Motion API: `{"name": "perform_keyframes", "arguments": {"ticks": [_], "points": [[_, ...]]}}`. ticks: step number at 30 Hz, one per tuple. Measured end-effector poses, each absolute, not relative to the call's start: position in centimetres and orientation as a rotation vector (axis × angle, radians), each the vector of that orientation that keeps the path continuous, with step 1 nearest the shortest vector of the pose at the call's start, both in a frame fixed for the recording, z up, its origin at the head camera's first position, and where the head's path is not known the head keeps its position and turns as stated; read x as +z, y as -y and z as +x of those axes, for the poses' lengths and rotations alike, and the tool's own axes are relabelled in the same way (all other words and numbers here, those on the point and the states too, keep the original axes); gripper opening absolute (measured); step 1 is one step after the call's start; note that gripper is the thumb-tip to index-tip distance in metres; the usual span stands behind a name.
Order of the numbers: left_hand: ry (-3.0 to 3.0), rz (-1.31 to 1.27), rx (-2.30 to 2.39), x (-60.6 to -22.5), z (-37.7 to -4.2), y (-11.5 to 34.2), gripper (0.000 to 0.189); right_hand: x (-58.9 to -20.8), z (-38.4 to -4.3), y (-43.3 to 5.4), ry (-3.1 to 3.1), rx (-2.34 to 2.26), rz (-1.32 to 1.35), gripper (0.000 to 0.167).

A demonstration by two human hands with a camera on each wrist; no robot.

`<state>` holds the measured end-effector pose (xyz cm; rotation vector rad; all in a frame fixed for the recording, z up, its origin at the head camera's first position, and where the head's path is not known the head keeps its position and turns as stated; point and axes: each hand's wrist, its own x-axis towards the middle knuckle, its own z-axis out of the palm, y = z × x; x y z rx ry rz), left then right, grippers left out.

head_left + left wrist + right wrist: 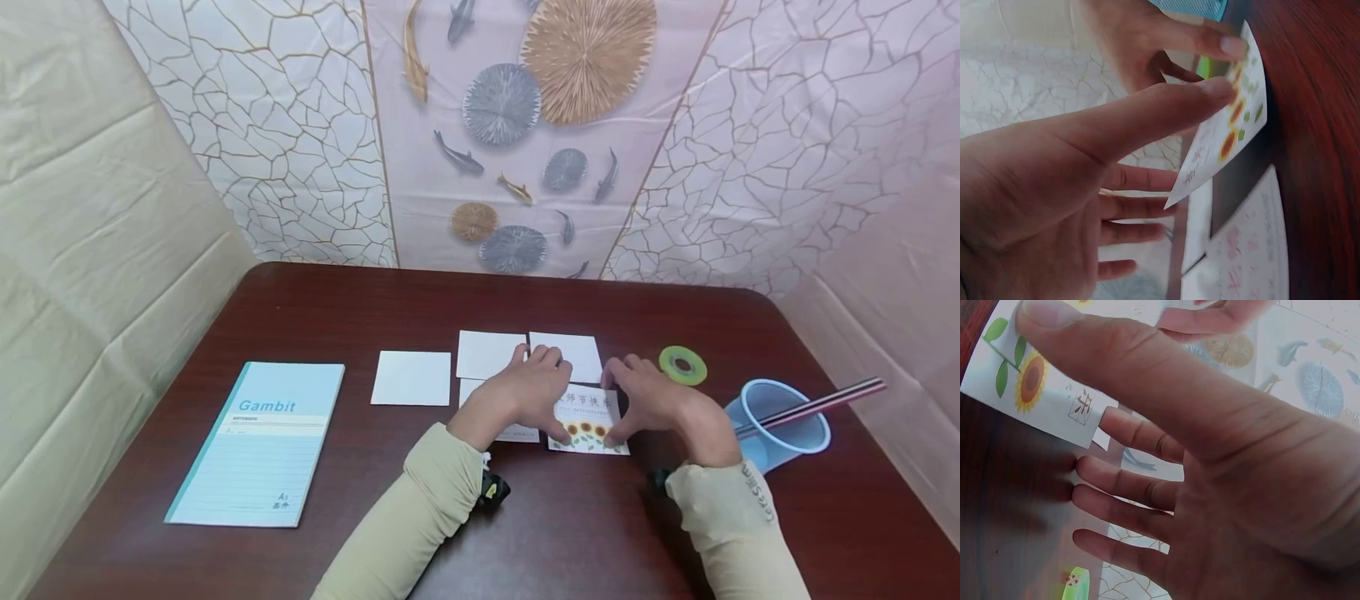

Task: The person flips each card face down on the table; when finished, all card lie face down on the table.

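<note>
A: Where was the sunflower card (587, 408)?
B: It was between the left hand (523, 392) and the right hand (654, 398), just right of 1 pale card (517, 433).
A: Fingers?
B: Spread apart on both hands; the 2 thumbs touched the printed face near its front edge.

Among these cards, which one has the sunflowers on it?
The card held between the left hand and right hand; the other cards show no sunflowers on their visible parts.
</note>
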<state>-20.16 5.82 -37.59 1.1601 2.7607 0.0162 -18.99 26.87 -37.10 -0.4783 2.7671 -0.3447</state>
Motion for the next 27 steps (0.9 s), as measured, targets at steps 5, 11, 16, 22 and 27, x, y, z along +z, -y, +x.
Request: {"name": "perform_keyframes", "arguments": {"ticks": [5,11,16,22,27], "points": [[-2.763,1.134,-0.070,-37.3,-19.4,-6.1,0.098,-37.0,-19.1,-26.9,-2.756,-0.370,-0.467,0.071],[-2.776,1.141,-0.067,-37.2,-19.5,-6.0,0.090,-36.8,-19.0,-26.9,-2.727,-0.425,-0.463,0.075],[-2.724,1.175,0.089,-36.3,-20.5,-4.4,0.082,-36.4,-19.0,-27.1,-2.675,-0.530,-0.462,0.092],[-2.766,1.127,0.166,-35.7,-21.2,-3.2,0.078,-36.4,-19.3,-27.0,-2.722,-0.573,-0.500,0.098],[-2.832,1.145,0.209,-36.1,-21.4,-3.6,0.081,-36.3,-19.4,-26.5,-2.741,-0.659,-0.603,0.098]]}}
